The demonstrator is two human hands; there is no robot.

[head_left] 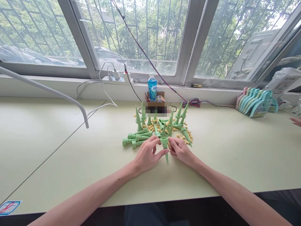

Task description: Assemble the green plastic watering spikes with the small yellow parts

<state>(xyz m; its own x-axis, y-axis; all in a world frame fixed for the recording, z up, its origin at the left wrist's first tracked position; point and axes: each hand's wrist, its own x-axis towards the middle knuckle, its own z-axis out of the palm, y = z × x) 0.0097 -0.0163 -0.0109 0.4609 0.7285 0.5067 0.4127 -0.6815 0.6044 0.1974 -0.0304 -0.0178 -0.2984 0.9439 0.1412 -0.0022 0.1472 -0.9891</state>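
My left hand (148, 154) is closed around a green plastic plant-watering spike (165, 147), its wide round end up and its point down towards me. Right beside the spike, the fingers of my right hand (180, 150) are pinched together on a small yellow piece (169, 145), which is mostly hidden. Behind both hands lies a heap of small yellow pegs (154, 128). Several other green spikes (178, 113) stand point up around that heap. Green capped tubes (141, 137) lie in a pile to the left, and another spike (186, 135) lies to the right.
A blue drink bottle (152, 88) stands in a small cardboard box (161, 96) by the window. Cables (195, 102) and a power strip (114, 78) are at the back. Colourful plastic hangers (255, 102) are at the right, near another person's hand (295, 121). A white tube (58, 91) reaches in from the left.
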